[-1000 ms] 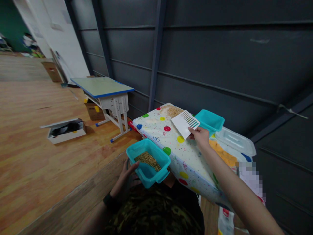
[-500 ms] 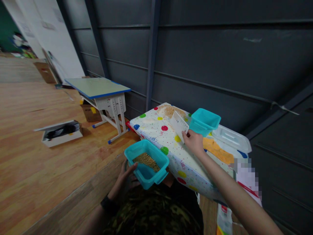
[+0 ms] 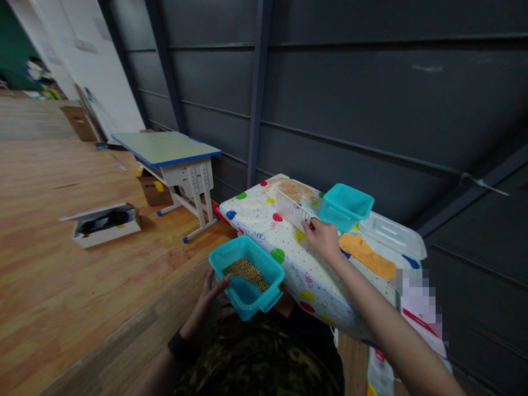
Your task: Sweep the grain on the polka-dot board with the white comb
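Observation:
My left hand (image 3: 209, 303) grips a teal plastic container (image 3: 270, 300) by its left side, thumb over the rim, in front of the table edge. Small greenish-brown beans (image 3: 247, 271) lie heaped in it. Over the table, my right hand (image 3: 322, 239) pinches the near end of a white plastic piece with a row of slots (image 3: 290, 210); whether it is a flat panel or a small basket I cannot tell. Just beyond it, a pile of pale tan grains (image 3: 291, 190) is spread on the patterned tablecloth (image 3: 264, 220).
Right of the pile stands a second teal container (image 3: 345, 208). Beside it lie a clear lid (image 3: 391, 235) and an orange cloth (image 3: 366, 256). A dark panelled wall (image 3: 363, 93) runs behind the table. A school desk (image 3: 169, 147) and an open white box (image 3: 106, 225) stand left.
My right hand has shifted slightly left, and the white slotted piece has swung lower and farther left, towards the near side of the grain pile. The left hand and its container are nearly still.

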The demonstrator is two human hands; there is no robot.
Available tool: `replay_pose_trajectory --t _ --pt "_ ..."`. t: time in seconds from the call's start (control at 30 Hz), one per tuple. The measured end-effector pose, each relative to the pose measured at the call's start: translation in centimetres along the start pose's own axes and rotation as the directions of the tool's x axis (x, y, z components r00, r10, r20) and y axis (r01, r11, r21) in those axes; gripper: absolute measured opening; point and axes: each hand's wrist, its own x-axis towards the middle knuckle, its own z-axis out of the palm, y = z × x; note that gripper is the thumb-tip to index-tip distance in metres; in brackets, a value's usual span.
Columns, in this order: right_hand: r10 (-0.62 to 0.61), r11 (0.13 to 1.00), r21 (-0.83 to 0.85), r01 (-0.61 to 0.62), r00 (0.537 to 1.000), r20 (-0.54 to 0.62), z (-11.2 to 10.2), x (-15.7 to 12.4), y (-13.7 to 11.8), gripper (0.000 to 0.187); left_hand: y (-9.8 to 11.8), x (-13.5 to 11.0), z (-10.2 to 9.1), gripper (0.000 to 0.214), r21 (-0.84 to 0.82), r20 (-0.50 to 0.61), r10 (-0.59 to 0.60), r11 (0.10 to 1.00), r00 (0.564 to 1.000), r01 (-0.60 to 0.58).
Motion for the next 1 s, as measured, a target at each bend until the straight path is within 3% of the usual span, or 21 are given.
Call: replay_pose_trajectory --t 0.2,0.43,0.63,1.0 --pt "0.015 1.000 0.019 -0.013 0.998 -0.066 0.6 0.3 0.3 0.035 0.0 -0.4 0.1 0.119 0.031 0.016 0.020 0.999 1.000 -0.021" --pt "-0.045 0.995 0.086 0.048 0.998 -0.034 1.0 0.5 0.4 0.035 0.6 -0.8 0.5 0.122 0.038 0.008 0.001 0.999 1.000 -0.001" --pt "-0.009 0.992 0.121 0.016 0.999 -0.054 0.9 0.8 0.5 0.037 0.3 -0.7 0.6 0.114 0.017 -0.014 0.007 1.000 1.000 -0.007" --pt "0.014 0.990 0.144 -0.010 0.999 -0.028 0.7 1.1 0.6 0.037 0.2 -0.7 0.4 0.120 -0.015 -0.005 -0.001 1.000 1.000 0.001"
